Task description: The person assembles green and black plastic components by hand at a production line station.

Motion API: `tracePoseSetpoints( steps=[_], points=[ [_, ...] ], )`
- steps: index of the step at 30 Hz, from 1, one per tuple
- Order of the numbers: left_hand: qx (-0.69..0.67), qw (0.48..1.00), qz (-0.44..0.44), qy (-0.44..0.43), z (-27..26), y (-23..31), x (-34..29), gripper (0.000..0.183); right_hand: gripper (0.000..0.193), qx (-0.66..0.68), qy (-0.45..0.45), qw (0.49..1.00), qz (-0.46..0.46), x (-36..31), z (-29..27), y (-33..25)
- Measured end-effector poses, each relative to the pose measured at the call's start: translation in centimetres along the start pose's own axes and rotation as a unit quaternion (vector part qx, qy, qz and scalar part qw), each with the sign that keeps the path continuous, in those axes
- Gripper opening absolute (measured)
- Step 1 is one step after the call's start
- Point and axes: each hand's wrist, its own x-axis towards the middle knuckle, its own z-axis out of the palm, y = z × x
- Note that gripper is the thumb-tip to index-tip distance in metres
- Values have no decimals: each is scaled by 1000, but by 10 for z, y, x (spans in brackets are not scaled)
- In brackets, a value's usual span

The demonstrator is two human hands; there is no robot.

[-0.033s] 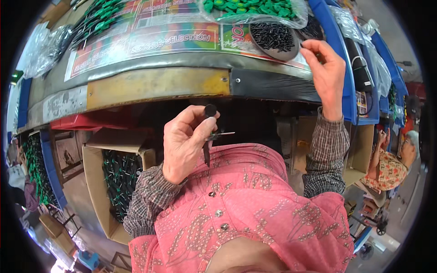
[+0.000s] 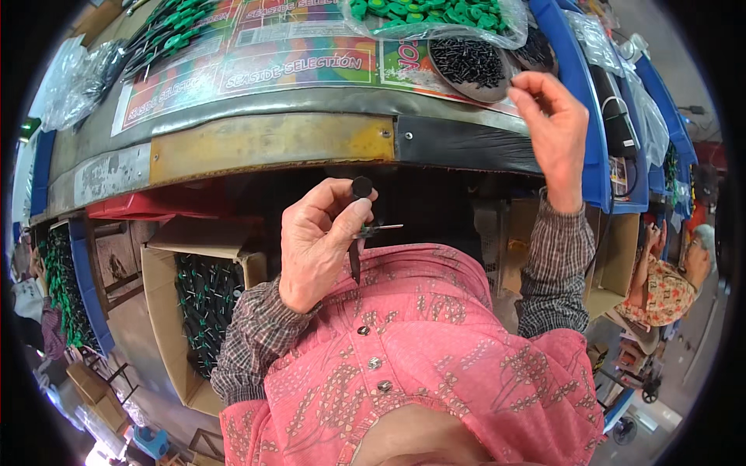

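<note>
Left hand (image 2: 322, 245): raised in front of the person's pink shirt (image 2: 435, 311), its thumb and fingers grasping a black piece.
Black piece (image 2: 355, 260): off the counter (image 2: 326, 109), just on the person's side of its edge; the long axis runs roughly up and down the view, a round black end at the top and a tapered tail hanging below.
Metal pin (image 2: 388, 227): thin, sticking out crosswise from the piece toward the person's right.
Right hand (image 2: 556, 128): reaching over the counter, thumb and index fingertips close together; whether they pinch anything, I cannot tell.
Dish (image 2: 483, 95): just left of the right fingertips, holding small black parts (image 2: 466, 60); the right hand is much the nearer.
Between the hands: the piece lies down and left of the right fingers, well apart.
</note>
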Motion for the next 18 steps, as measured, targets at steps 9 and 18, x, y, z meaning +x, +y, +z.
tracePoseSetpoints(
  steps=[9, 18],
  points=[
    [-15, 1000, 13, -5, -5, 1, -11, 20, 9, 280, -191, 936, 97, -58, 48, -63],
    [-14, 999, 30, 6, -7, 2, -16, 16, 7, 375, -231, 890, 116, -71, 71, -87]
  ],
)
